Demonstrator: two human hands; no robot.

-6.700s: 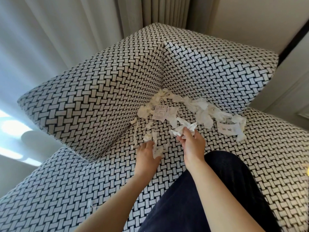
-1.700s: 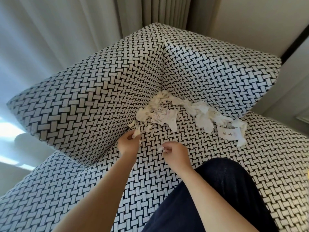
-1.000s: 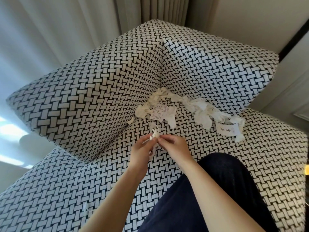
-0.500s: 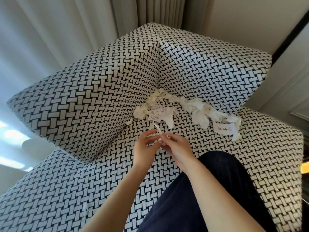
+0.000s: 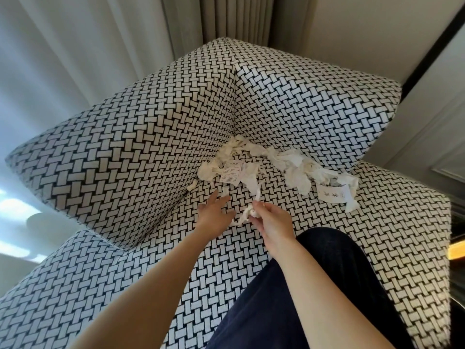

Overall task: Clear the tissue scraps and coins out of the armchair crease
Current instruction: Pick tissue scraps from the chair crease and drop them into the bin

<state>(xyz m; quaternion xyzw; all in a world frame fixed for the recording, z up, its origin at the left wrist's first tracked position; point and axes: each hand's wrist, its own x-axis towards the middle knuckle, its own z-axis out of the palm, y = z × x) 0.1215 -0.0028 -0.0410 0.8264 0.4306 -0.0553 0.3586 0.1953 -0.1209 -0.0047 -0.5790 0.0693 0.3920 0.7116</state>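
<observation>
Since half a second earlier, my left hand (image 5: 214, 214) had separated from the right hand (image 5: 273, 220) and reached forward over the armchair (image 5: 377, 222) seat. Its fingers were straight and spread and held nothing. The fingertips lay just beside one loose scrap (image 5: 224, 191); I could not confirm contact. The right hand was curled round a bundle of tissue (image 5: 245, 215), pinched between thumb and fingers. One strip rose from the pinch toward the back cushion, and a tail hung down to the left. The remaining tissue scraps (image 5: 297, 167) lay in the crease as a long band. Its long axis ran from the cushion corner out to the right, with a shorter leg along the left cushion. A printed slip (image 5: 232, 172) lay on the shorter leg, and a handwritten slip (image 5: 332, 194) lay at the right end.
</observation>
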